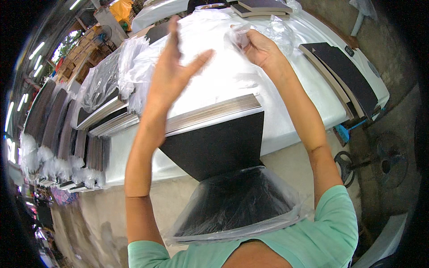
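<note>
While your left grip [175, 64] is raised with the thumb spread wide from the fingers, blurred and with nothing seen in it, your right grip [259, 48] is nearly closed, thumb against fingers, on a crumpled piece of clear film [239, 38]. The film lies at your right fingertips and juts toward the left grip, which stands well apart from it. Handling estimate for the film: very light, limp, slippery, apt to cling and tear; pinch it at a doubled edge with the finger pads, not the nails. Nearer to you than both grips, a thick black-covered stack [216, 145] sits at the edge of the white desk [286, 127], pale page edges showing on its far side; your left forearm passes over its left end, contact not determinable. Estimate: heavy, stiff, corners easily dented; best taken with both grips low on opposite sides. Nearer still, against your shirt [333, 214], is a black panel [241, 201] under loose clear plastic; cannot tell whether it joins the stack. Its plastic should slide, so hold through to the firm board. Left of your left grip: wrapped bundles [67, 129]; right of your right grip: black boards [353, 76].
</note>
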Demonstrator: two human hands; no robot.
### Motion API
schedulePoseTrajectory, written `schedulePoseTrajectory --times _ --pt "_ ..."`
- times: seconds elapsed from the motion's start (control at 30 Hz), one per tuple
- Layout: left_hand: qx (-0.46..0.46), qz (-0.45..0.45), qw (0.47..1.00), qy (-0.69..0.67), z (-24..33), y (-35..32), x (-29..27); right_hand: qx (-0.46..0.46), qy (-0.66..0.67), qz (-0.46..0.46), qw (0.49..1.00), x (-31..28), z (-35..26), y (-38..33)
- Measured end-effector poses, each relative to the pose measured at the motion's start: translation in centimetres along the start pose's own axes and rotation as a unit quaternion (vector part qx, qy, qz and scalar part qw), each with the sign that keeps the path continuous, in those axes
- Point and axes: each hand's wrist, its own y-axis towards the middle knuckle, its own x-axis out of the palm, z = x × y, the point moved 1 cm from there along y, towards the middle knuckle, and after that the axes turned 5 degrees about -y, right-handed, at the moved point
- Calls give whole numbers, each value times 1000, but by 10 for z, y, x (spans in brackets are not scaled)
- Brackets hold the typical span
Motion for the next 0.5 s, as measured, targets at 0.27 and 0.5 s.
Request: schedulePoseTrajectory --times 0.27,0.5 --pt "-168 36 954 -248 -4 -2 24 -70 -37 -25 997 32 0 -40" --pt "-43 -20 996 -79 -17 -4 20 -30 -34 -43 998 10 6 -41"
